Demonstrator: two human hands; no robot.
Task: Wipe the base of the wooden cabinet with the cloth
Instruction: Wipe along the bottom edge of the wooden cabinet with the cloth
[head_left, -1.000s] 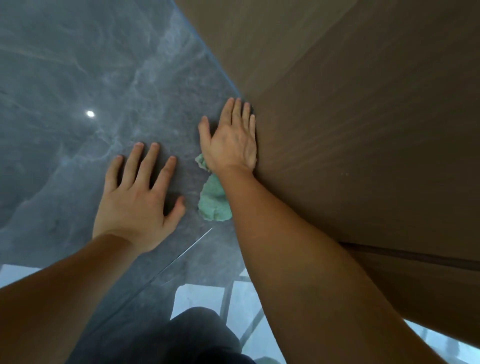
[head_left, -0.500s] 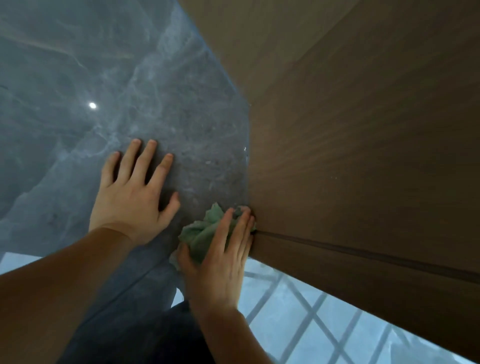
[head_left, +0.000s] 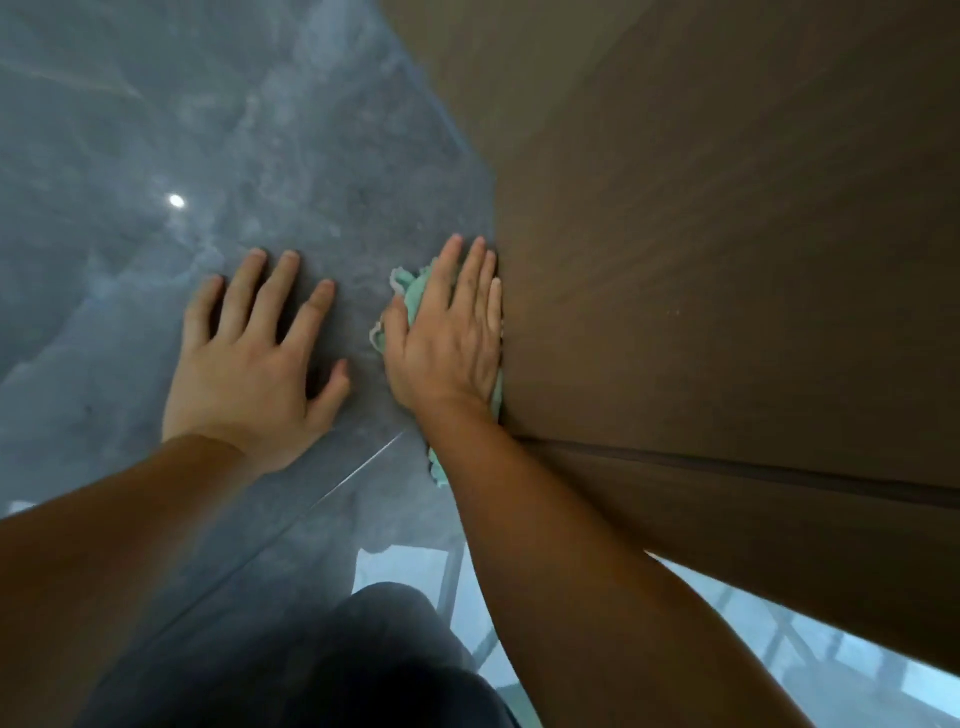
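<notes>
Both hands lay flat, fingers straight; the right hand (head_left: 447, 332) pressed the green cloth (head_left: 410, 291) (bunched beneath the palm) against the wooden cabinet (head_left: 701, 286) at its base; the left hand (head_left: 249, 358) rested on the grey floor (head_left: 156, 130).

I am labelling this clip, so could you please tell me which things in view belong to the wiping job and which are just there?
For the job: cloth, pressed under the flat right hand; cabinet, whose base the cloth meets.
Just there: left hand, flat on the floor; light spot on the floor; trouser knee.
</notes>
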